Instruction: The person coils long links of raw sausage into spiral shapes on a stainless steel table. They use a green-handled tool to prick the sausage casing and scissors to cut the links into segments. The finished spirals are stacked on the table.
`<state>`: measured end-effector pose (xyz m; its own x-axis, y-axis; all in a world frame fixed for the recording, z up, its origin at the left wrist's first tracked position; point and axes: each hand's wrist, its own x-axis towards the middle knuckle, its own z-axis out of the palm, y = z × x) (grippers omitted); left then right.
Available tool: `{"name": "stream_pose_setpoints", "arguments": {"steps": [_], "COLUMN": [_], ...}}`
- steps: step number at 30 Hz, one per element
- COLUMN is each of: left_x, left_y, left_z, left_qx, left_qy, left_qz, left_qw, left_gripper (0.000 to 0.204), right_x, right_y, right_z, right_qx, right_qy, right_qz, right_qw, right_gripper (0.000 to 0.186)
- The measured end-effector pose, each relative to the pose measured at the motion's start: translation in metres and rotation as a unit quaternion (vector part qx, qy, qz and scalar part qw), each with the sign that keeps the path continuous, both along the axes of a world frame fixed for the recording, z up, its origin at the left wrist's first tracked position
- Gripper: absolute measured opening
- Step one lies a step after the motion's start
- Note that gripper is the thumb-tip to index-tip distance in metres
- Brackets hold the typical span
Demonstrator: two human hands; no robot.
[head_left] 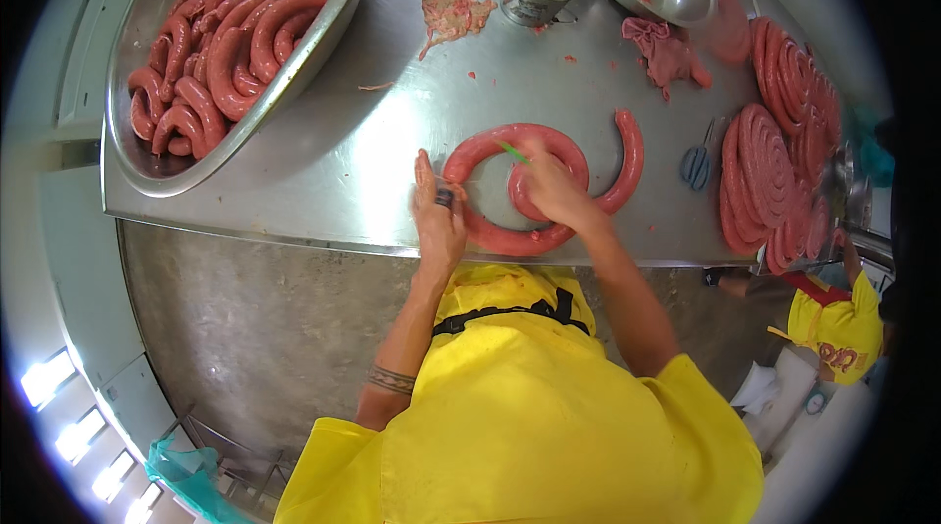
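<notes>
A long raw sausage (564, 139) lies in a loose spiral on the metal table, its free end curving up at the right. My left hand (438, 220) is at the coil's left side, fingers stretched away from me and thumb side against the sausage; a dark band shows on one finger. Over the middle of the coil, my right hand (555, 193) is closed on a thin green tool (513, 151), whose tip points up-left above the sausage. Motion blurs that hand, and its grip hides the rest of the tool, so its kind cannot be made out.
A big steel basin (284, 98) of sausages stands at the left. Farther back are a metal pot (542, 9), a bowl (686, 9) with meat, and scraps (454, 14). Blue-handled scissors (696, 166) lie before coiled sausages (763, 161). Another person (833, 323) is at the right.
</notes>
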<state>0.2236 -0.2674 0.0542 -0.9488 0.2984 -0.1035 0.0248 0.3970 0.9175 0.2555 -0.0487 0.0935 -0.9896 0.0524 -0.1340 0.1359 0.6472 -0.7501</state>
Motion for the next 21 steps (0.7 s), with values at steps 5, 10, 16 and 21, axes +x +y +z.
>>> {"name": "stream_pose_setpoints", "arguments": {"steps": [5,10,16,21], "left_x": [0.008,0.011,0.013,0.025], "left_y": [-0.01,-0.009,0.021,0.02], "left_z": [0.006,0.009,0.0,-0.016], "left_qx": [-0.116,-0.009,-0.053,0.01], "left_qy": [0.137,-0.038,0.149,-0.184], "left_qz": [0.058,-0.081,-0.252,-0.182], "left_qw": [0.982,0.996,0.955,0.966], "left_gripper": [0.013,0.028,0.03,0.029], "right_x": [-0.053,-0.041,0.036,0.132], "right_y": [-0.041,-0.025,0.132,0.169], "right_z": [0.018,0.082,0.106,-0.021], "right_qx": [-0.135,-0.146,-0.524,-0.325], "right_qy": [-0.053,0.086,0.19,0.086], "right_qz": [0.295,0.058,-0.219,-0.335], "right_qw": [0.944,0.984,0.801,0.88], "right_gripper": [0.023,0.016,0.02,0.024]}}
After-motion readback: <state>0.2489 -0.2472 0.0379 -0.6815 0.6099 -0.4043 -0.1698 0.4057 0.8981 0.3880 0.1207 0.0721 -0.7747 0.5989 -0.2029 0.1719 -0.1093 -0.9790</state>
